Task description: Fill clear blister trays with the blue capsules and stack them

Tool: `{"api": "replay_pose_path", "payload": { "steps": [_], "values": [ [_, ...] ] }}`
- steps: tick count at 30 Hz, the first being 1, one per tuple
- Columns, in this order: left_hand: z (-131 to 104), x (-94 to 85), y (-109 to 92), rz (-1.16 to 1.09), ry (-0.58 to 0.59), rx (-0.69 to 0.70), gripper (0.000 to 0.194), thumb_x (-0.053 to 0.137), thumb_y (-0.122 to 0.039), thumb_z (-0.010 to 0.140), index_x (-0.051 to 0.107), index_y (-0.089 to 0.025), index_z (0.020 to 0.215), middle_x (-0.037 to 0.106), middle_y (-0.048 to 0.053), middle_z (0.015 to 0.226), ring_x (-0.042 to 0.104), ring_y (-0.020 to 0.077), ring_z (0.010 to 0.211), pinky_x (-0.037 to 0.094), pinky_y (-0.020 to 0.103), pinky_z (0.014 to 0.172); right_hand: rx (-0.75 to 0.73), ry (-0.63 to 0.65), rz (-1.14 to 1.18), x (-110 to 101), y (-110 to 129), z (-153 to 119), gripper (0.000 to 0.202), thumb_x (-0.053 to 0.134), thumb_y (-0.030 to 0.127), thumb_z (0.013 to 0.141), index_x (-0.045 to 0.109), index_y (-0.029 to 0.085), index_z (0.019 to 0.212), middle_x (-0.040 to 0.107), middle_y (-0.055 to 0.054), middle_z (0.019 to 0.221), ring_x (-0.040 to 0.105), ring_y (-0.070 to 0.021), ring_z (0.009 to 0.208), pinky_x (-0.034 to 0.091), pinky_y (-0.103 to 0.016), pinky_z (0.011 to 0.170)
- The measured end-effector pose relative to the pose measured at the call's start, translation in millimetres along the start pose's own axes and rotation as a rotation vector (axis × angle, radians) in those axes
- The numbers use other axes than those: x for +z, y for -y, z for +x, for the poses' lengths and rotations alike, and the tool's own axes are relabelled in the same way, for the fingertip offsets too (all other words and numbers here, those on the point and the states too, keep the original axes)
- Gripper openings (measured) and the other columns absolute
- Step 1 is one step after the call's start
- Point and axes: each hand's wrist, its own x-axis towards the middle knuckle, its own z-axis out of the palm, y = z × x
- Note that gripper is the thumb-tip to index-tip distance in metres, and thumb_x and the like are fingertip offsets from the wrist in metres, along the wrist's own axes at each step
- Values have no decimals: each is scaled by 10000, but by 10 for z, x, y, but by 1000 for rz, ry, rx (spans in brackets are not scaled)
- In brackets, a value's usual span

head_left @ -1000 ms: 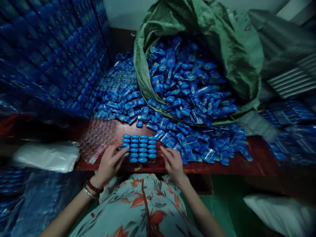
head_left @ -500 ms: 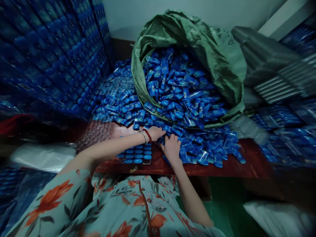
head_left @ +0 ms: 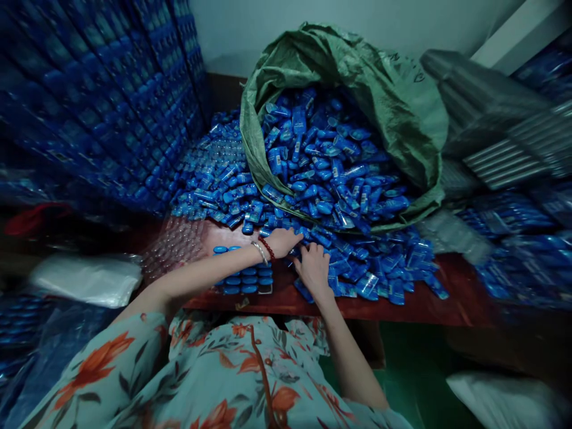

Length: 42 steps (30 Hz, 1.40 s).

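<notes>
My left hand (head_left: 282, 243), with a silver bangle and red beads at the wrist, reaches into the near edge of the loose pile of small blue bottles (head_left: 344, 244). Its fingers are curled onto a blue bottle there, largely hidden. Close beside it on the right, my right hand (head_left: 314, 269) has its fingers bent down over the same pile, thumb toward the left hand. What lies under this palm is hidden. Below my left wrist, blue bottles stand in neat rows in a clear tray (head_left: 248, 280). Behind my hands, a green woven sack (head_left: 393, 113) gapes, full of more bottles.
Clear moulded trays (head_left: 174, 244) lie left on the red tabletop (head_left: 465, 292). Tall stacks of packed blue bottles (head_left: 102, 101) rise at left. Grey tray stacks (head_left: 504, 137) and blue packs (head_left: 527, 256) stand at right. A clear plastic bundle (head_left: 87, 277) lies at lower left.
The view has shifted slightly, so most things sit a little farther right. Both hands keep nearly the same place at the pile, with only small finger movement.
</notes>
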Motion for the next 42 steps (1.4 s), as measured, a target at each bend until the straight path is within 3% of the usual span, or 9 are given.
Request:
{"api": "replay_pose_path", "payload": {
  "steps": [4,8,12,15,23,31,35,39,42],
  "values": [
    [-479,-258,162,-191,-270,13,424,470,-135,853,396,-193,1266,531,99,1161,592,193,959,481,290,775,1,-17,-1,-6,104,92,392,452,438,893,593,132,1093,601,-165,962,476,-292,958,315,-379,747],
    [-1345,-380,309,-435,-565,-56,194,511,-274,876,577,-190,1038,616,59,1011,562,185,986,454,308,861,-36,68,-26,-2,256,209,398,502,455,866,605,86,975,633,-191,905,531,-295,926,333,-382,762],
    [-2198,-160,369,-594,-615,-233,203,596,-362,823,616,-215,960,659,35,883,604,177,834,487,296,749,-35,135,-33,-2,301,268,367,561,404,841,565,98,1043,647,-179,897,576,-284,922,371,-336,724],
    [-2525,192,324,-679,-572,-304,191,593,-334,826,614,-200,961,666,45,888,619,172,814,500,282,724,-8,181,-46,-6,311,280,380,548,400,848,532,112,1096,652,-174,890,614,-273,875,394,-311,673],
    [-2434,909,175,-402,-586,-293,268,379,-137,899,563,-167,1092,604,91,1022,559,169,928,496,297,797,59,261,96,-122,281,388,405,515,250,804,472,111,1182,663,-142,874,636,-252,817,430,-301,666],
    [-2425,926,172,-109,-497,-252,335,344,-46,858,547,-150,1104,583,98,991,520,191,881,505,335,793,79,157,1131,-150,-167,-122,386,603,385,745,580,187,1075,631,-25,809,597,-150,685,508,-270,613],
    [-2364,854,138,-73,-372,-222,317,347,-30,838,567,-164,1022,576,88,994,511,196,891,500,327,784,72,151,1269,-56,-101,-575,319,675,366,723,591,206,986,659,-40,872,642,-161,756,553,-269,643],
    [-2303,838,97,-62,-248,-198,279,370,-50,841,576,-165,991,574,84,983,507,208,927,492,347,806,-203,-104,1095,166,117,-834,171,574,222,827,591,221,997,657,-60,980,642,-173,887,549,-316,783],
    [-2315,906,120,-52,-312,-177,314,355,-57,851,566,-155,1061,579,104,1011,513,215,929,498,349,786,-486,-196,912,302,185,-873,342,458,99,866,542,241,1165,619,-75,1113,598,-175,1033,518,-338,882]
  ]
}}
